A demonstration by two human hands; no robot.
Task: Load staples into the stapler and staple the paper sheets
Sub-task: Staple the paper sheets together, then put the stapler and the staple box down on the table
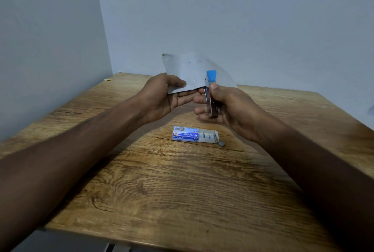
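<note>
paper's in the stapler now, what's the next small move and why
Probably squeeze the stapler shut with the right hand. Its blue tip already sits over the paper's lower edge, the left hand holds the sheets steady, and a staple already shows nearby, so this spot seems the next one.

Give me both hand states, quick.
Left hand: closed on the paper sheets.
Right hand: closed around the stapler.

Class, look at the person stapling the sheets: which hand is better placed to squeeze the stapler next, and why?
The right hand. It already grips the stapler, whose blue end sits over the paper sheets. The left hand is occupied holding the sheets' edge.
</note>
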